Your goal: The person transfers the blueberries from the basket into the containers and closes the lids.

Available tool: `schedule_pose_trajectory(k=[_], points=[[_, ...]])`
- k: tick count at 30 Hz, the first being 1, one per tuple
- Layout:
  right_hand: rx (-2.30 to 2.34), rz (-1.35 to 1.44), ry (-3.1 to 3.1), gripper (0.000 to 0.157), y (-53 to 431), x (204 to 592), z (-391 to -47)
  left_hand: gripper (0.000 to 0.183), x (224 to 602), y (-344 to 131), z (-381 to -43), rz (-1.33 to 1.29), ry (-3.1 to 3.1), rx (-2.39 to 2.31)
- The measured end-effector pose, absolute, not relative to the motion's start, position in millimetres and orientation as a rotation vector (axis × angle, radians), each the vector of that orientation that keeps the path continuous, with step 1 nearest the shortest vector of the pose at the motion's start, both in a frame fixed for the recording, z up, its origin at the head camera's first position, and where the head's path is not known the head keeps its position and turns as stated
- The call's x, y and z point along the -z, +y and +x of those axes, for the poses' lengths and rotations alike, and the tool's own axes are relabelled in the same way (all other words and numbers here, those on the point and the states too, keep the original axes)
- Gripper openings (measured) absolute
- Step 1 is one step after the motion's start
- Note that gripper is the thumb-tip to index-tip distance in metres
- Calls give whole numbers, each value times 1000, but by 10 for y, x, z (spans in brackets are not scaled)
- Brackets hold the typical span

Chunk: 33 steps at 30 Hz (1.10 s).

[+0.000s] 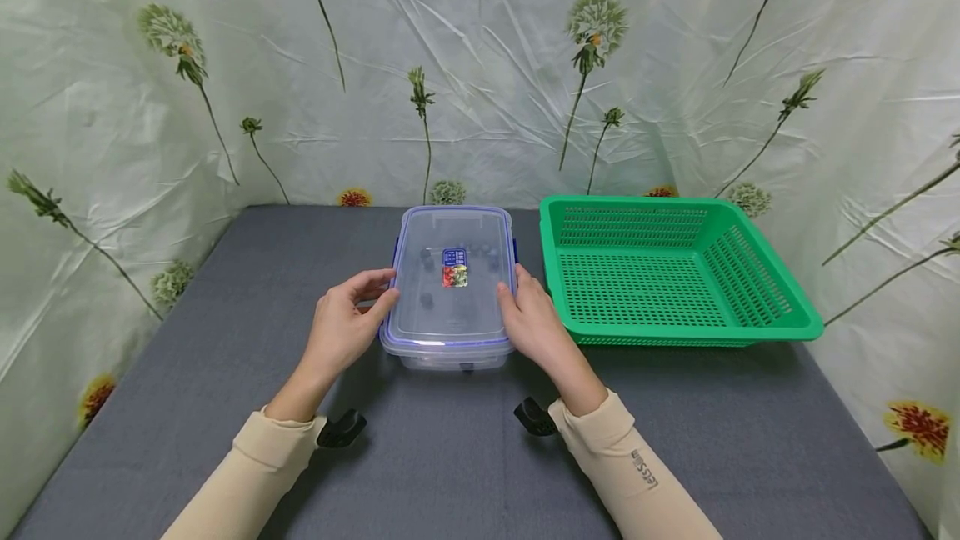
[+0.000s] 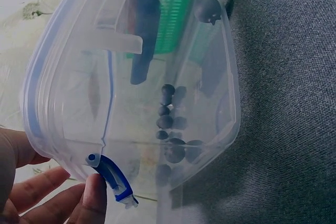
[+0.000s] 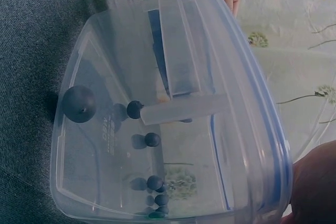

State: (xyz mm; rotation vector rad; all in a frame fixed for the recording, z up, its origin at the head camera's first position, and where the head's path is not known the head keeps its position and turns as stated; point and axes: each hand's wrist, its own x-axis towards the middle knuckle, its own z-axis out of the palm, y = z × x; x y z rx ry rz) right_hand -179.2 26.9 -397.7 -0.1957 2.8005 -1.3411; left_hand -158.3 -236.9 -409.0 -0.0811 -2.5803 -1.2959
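Observation:
A clear plastic food container point(image 1: 453, 307) with a blue-edged lid stands on the table. Several blueberries point(image 3: 79, 103) lie loose on its floor. At the container's left side, my left hand point(image 1: 348, 315) has its thumb on the lid's rim and its fingers around the side. One fingertip is beside a blue latch point(image 2: 116, 179), which hangs out from the wall in the left wrist view. My right hand point(image 1: 534, 315) holds the right side, thumb on top of the lid and fingers down along the wall, partly hidden.
A green perforated plastic basket point(image 1: 780, 294) stands right of the container, close to my right hand. The table point(image 1: 225, 340) has a dark grey cloth. A flower-printed curtain point(image 1: 487, 48) hangs behind and along both sides.

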Motion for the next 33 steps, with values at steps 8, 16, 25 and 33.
schedule_pose_trajectory(k=[8, 16, 25, 33], points=[[1321, -210, 2820, 65, 275, 3979, -1798, 42, 4069, -2376, -1624, -77, -2653, 1266], [1302, -209, 2813, 64, 261, 3984, -1803, 45, 4084, -2386, -1620, -66, -2685, 1260], [1305, -268, 2788, 65, 165, 3962, -1766, 41, 4063, -2516, -1538, -33, -2674, 1220], [1331, -284, 2763, 69, 128, 3978, -1771, 55, 4004, -2577, -1485, -16, -2715, 1157]])
